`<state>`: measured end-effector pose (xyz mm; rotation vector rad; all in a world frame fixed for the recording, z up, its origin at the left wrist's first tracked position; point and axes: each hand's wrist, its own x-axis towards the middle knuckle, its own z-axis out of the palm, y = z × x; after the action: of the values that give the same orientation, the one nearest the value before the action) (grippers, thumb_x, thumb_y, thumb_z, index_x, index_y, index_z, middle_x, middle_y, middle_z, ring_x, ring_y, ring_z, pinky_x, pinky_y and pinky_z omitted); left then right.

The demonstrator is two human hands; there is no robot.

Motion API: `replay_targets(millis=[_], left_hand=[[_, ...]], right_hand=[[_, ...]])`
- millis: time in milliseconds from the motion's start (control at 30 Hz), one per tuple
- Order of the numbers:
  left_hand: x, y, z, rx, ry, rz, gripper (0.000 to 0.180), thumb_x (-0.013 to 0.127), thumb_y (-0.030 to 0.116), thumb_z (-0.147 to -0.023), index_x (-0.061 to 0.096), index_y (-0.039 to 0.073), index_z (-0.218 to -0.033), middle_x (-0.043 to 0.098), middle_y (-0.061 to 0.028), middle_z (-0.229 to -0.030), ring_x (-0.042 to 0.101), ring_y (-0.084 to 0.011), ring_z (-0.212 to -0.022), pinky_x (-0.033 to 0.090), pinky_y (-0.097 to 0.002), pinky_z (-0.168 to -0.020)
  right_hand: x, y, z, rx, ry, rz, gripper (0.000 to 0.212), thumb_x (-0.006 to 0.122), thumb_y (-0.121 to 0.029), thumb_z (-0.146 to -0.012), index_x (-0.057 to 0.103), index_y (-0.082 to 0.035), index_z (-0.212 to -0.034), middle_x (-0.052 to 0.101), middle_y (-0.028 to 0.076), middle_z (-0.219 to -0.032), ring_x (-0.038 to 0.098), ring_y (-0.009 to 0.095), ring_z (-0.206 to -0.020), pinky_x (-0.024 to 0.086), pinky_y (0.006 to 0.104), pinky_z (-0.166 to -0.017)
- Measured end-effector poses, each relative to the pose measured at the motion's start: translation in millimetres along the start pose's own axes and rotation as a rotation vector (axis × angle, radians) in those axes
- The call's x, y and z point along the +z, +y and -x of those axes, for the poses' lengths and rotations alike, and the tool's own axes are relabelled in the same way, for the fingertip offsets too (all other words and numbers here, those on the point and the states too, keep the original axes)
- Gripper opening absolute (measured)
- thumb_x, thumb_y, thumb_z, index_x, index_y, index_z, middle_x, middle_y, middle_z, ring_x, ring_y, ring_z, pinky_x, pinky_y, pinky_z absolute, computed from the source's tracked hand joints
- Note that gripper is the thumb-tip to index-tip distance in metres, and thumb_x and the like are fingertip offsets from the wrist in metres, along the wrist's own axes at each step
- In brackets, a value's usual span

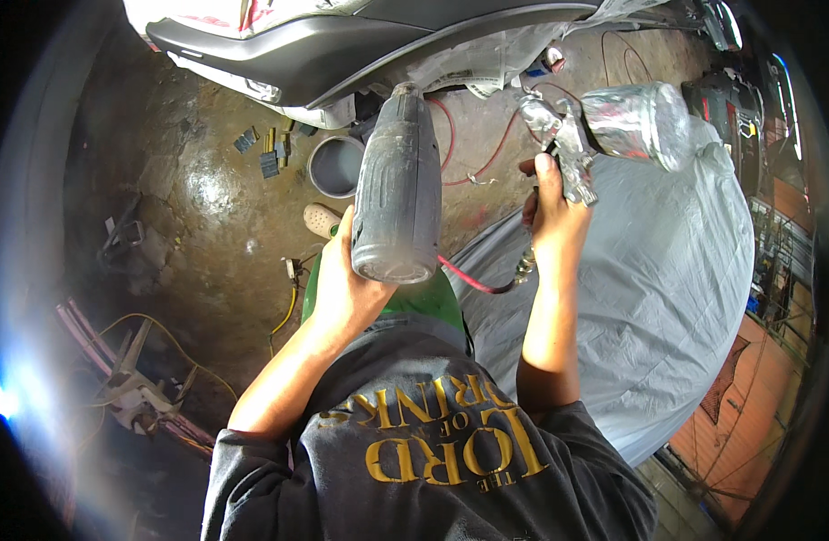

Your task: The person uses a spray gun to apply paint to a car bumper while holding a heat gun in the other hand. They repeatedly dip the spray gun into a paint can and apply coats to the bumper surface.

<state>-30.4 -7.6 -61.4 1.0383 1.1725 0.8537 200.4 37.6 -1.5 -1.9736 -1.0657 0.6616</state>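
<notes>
Both grips closed: left hand [342,288] holds a heat gun [398,185], right hand [554,212] a spray gun [572,144].

The left hand [342,284] holds a grey heat gun [398,185]; the right hand [552,212] holds a spray gun [568,144] near a dark car bumper [342,45].

Landmark: dusty grey heat gun [398,185], held upright in left hand [342,288]. Above its nozzle, dark grey vehicle body panel [342,45] blocks the way up. Right of it, a narrow gap, then right hand [554,216] w/ chrome spray gun [568,144] and its clear cup [640,122]; red hose [473,281] crosses below that gap. Further right, grey plastic sheet [667,270] fills the side. Left of heat gun: grey round pipe end [335,165], then open brown floor [189,216] w/ small scattered bits.
</notes>
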Motion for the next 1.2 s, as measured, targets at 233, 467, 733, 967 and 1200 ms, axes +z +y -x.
replay_targets(millis=[233, 467, 733, 967, 1200], left_hand=[[7, -29, 11, -0.077, -0.015, -0.083, 0.058, 0.079, 0.007, -0.081, 0.053, -0.001, -0.132, 0.070, -0.0161, -0.113, 0.068, -0.0209, -0.104, 0.052, -0.0341, -0.093], [10, -65, 25, -0.171, 0.033, -0.107, 0.059, 0.075, 0.015, -0.090, 0.050, -0.001, -0.141, 0.060, -0.0157, -0.139, 0.058, -0.0253, -0.128, 0.045, -0.0389, -0.108], [22, -52, 19, -0.195, 0.056, 0.022, 0.059, 0.077, 0.008, -0.087, 0.050, -0.002, -0.138, 0.064, -0.0155, -0.130, 0.062, -0.0225, -0.119, 0.049, -0.0371, -0.102], [62, -26, -15, 0.040, -0.015, -0.095, 0.059, 0.080, 0.008, -0.076, 0.053, -0.006, -0.127, 0.071, -0.0233, -0.107, 0.072, -0.0340, -0.101, 0.055, -0.0382, -0.088], [79, -19, -40, 0.145, -0.073, -0.406, 0.079, 0.075, 0.006, -0.075, 0.040, -0.017, -0.142, 0.069, -0.0326, -0.106, 0.072, -0.0401, -0.097, 0.057, -0.0402, -0.087]], right_hand=[[8, 47, -5, -0.086, 0.030, 0.156, 0.042, 0.079, -0.027, -0.090, 0.060, -0.001, -0.117, 0.072, 0.015, -0.098, 0.067, 0.025, -0.087, 0.052, 0.0375, -0.084], [50, 99, 4, -0.250, -0.309, 0.256, 0.043, 0.080, -0.027, -0.088, 0.060, -0.007, -0.120, 0.073, 0.017, -0.096, 0.072, 0.036, -0.085, 0.055, 0.0413, -0.072], [32, 113, -10, -0.108, -0.356, 0.172, 0.035, 0.080, -0.026, -0.089, 0.064, -0.007, -0.113, 0.071, 0.017, -0.091, 0.068, 0.026, -0.077, 0.052, 0.0367, -0.071], [-15, 111, -58, -0.216, -0.109, -0.097, 0.025, 0.075, -0.015, -0.094, 0.063, -0.001, -0.112, 0.069, 0.006, -0.092, 0.058, 0.010, -0.082, 0.049, 0.0276, -0.075], [-55, 95, -61, -0.014, -0.019, -0.150, 0.031, 0.076, -0.023, -0.093, 0.067, -0.003, -0.114, 0.069, 0.002, -0.083, 0.058, 0.009, -0.076, 0.048, 0.0279, -0.069]])
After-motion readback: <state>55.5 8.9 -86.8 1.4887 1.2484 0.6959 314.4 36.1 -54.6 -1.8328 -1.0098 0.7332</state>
